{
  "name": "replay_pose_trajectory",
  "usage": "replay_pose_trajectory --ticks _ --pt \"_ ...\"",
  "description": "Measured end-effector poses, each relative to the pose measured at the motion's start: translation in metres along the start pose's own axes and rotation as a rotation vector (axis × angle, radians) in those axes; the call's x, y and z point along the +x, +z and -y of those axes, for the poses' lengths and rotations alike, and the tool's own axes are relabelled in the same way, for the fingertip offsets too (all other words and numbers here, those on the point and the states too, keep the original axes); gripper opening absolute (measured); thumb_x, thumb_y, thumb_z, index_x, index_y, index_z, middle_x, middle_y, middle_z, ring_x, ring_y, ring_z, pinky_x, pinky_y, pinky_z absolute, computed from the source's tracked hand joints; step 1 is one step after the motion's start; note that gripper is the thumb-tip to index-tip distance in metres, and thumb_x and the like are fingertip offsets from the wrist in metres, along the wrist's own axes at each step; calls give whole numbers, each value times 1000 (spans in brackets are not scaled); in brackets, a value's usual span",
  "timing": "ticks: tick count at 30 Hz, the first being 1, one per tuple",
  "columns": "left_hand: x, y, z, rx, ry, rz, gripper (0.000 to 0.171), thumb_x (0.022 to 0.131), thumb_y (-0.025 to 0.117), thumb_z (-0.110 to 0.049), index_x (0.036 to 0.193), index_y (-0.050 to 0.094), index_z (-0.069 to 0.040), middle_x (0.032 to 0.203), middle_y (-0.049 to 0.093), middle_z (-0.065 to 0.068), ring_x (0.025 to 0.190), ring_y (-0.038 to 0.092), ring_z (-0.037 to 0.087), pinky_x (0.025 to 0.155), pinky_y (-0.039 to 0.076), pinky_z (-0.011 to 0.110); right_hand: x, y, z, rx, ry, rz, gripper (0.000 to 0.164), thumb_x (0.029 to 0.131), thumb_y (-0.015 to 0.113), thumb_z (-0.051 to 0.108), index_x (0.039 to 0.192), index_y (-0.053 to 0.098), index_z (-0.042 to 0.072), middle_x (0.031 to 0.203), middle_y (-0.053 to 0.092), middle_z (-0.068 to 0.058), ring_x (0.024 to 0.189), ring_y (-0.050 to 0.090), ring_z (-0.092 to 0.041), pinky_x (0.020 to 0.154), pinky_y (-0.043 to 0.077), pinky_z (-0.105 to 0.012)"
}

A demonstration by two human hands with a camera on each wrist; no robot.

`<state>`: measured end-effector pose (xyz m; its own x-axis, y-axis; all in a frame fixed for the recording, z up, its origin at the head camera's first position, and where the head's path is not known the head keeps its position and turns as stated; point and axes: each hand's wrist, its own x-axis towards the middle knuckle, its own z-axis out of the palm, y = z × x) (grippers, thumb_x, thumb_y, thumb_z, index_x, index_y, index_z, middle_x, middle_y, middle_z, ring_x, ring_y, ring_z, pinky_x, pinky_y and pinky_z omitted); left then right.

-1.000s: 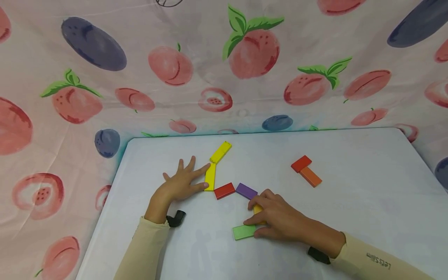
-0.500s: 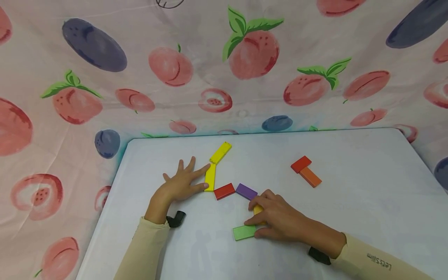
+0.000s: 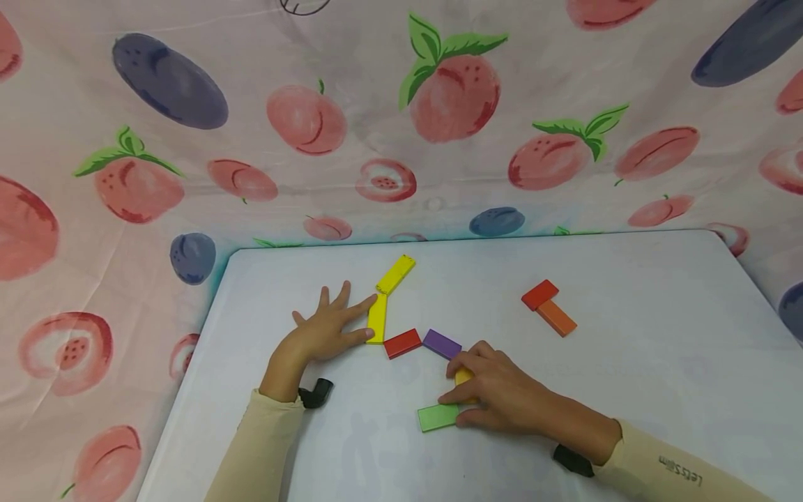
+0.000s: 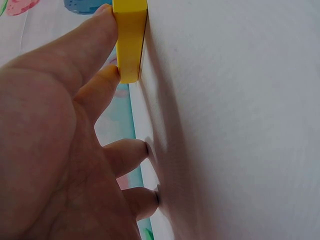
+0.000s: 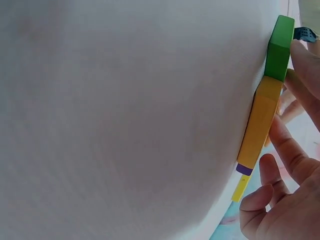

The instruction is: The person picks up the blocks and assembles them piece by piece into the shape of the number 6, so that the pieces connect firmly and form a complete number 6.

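Cloth (image 3: 370, 63) backs white tabletop (image 3: 652, 355), left hand (image 3: 325, 329) spread wide, right hand (image 3: 502, 390) loosely touching blocks (image 3: 437, 418).

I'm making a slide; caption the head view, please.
Left hand touches a yellow block, right hand a green block.

2 yellow blocks (image 3: 396, 274) (image 3: 379, 315), 2 red (image 3: 403, 344) (image 3: 540, 295), 1 purple (image 3: 442, 344), 1 amber (image 3: 463, 376), 1 green (image 3: 437, 418), 1 orange (image 3: 557, 318); 2 hands (image 3: 325, 331) (image 3: 505, 394).

Right sleeve (image 3: 646, 457): upside-down lettering (image 3: 680, 471), seemingly "LetsSlim".
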<state>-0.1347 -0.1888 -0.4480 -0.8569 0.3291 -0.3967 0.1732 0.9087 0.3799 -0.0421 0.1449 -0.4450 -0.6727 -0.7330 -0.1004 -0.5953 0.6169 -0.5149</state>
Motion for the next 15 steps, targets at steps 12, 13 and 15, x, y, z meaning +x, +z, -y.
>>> replay_pose_trajectory --ticks 12,13,15 --pt "0 2 0 2 3 -6 71 95 62 -59 157 30 -49 174 5 11 156 -7 52 99 -3 93 -4 -14 -7 15 94 -93 33 84 83 45 116 76 46 119 63 16 117 45 -11 92 45 -40" --pt "0 2 0 3 4 -7 71 95 62 -59 157 30 -49 174 5 11 156 -7 52 99 -3 93 -6 -16 -9 21 99 -111 33 83 84 43 115 76 46 118 63 17 117 46 -11 92 46 -40" --pt "-1 1 0 6 4 -7 71 95 61 -59 157 30 -49 174 5 11 156 -7 52 99 -3 93 -10 -21 -14 11 114 -146 33 83 85 40 115 77 44 117 62 18 116 47 -11 92 47 -39"
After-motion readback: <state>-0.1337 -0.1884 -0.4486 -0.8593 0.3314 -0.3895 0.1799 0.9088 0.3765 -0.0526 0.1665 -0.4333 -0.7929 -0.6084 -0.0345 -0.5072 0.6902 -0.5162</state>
